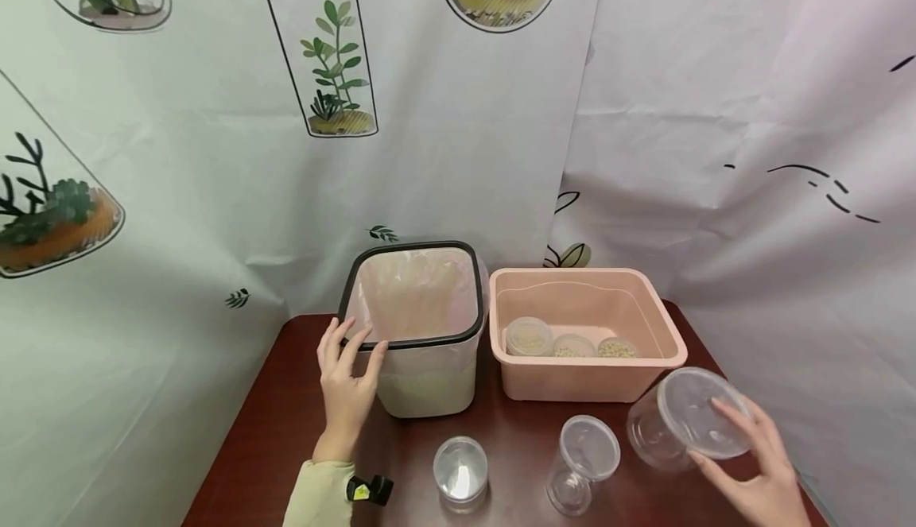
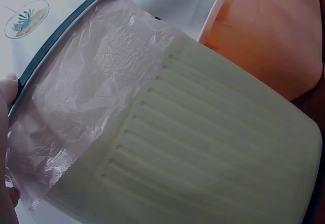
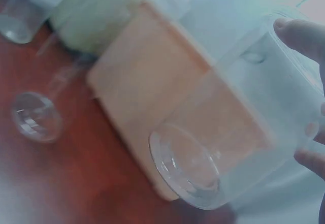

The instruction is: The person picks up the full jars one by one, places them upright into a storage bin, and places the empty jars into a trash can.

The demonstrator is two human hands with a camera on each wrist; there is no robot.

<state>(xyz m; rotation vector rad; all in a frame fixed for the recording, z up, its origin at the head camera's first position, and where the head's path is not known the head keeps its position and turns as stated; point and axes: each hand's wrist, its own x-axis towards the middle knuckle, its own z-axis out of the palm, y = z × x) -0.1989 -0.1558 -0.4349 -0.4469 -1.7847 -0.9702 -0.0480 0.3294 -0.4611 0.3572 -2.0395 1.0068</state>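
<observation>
My left hand (image 1: 346, 376) holds the front left corner of a trash bin (image 1: 428, 384), its fingers and thumb spread around the black rim (image 1: 413, 344). A thin plastic liner (image 2: 96, 76) folds over that rim and hangs down outside. In my right hand (image 1: 762, 463) is a large clear jar (image 1: 653, 432) with a translucent lid (image 1: 704, 412). It leans over, gripped at the lid end by thumb and fingers; no contents show through its wall (image 3: 244, 148). To its left stands a lidded clear goblet (image 1: 583, 463), and farther left a small clear cup (image 1: 460, 471).
A pink plastic tub (image 1: 572, 380) stands right of the bin, holding three round containers, among them a tub of pale grains (image 1: 529, 339). Everything is on a dark red table (image 1: 265, 432). A printed white curtain (image 1: 444, 169) hangs behind.
</observation>
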